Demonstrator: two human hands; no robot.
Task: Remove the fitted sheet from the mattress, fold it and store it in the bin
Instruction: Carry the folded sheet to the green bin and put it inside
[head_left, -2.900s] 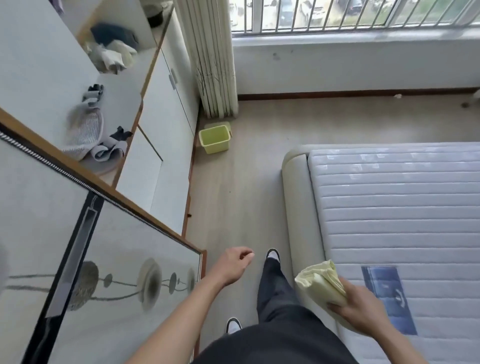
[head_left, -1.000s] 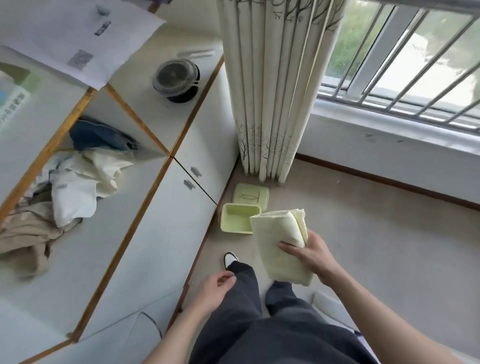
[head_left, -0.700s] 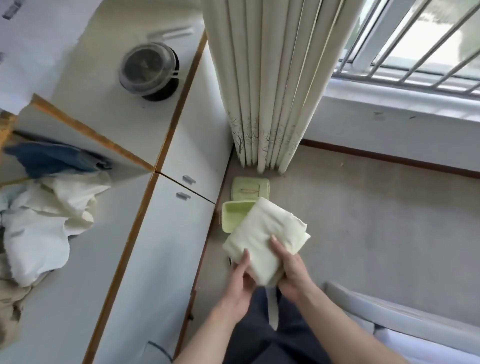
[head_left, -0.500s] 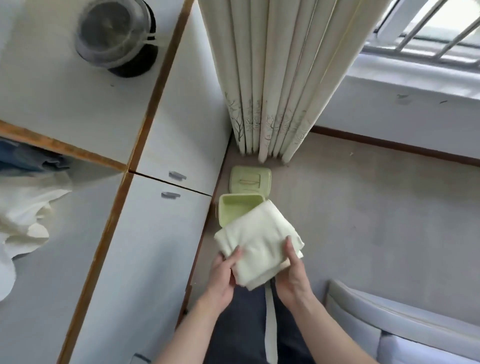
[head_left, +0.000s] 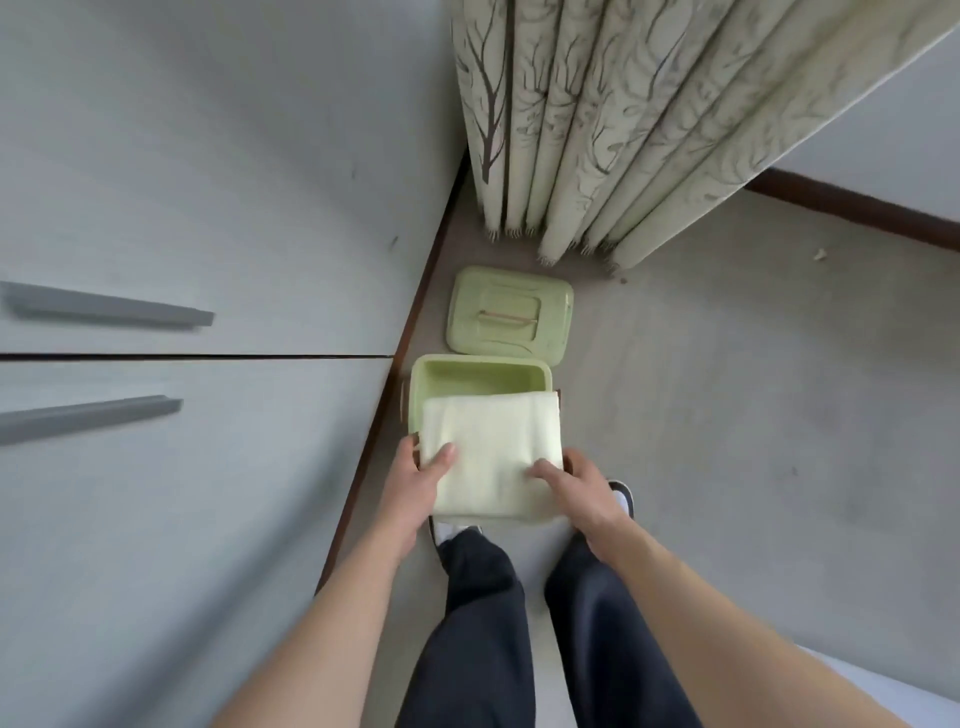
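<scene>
The folded pale yellow fitted sheet (head_left: 493, 452) lies flat over the near part of the open green bin (head_left: 478, 374) on the floor. My left hand (head_left: 415, 478) grips the sheet's left edge, thumb on top. My right hand (head_left: 576, 488) grips its right edge, thumb on top as well. The far part of the bin's inside shows beyond the sheet. Whether the sheet rests on the bin's rim or is held just above it I cannot tell.
The bin's green lid (head_left: 511, 314) lies on the floor just behind it. White cabinet doors (head_left: 208, 364) with grey handles stand close on the left. A patterned curtain (head_left: 623, 130) hangs behind. My legs and shoes are right below the bin. A mattress corner (head_left: 883, 691) shows bottom right.
I have bent down closer to the bin. Both hands have lowered the folded sheet from in front of me to lie flat over the bin's opening.
</scene>
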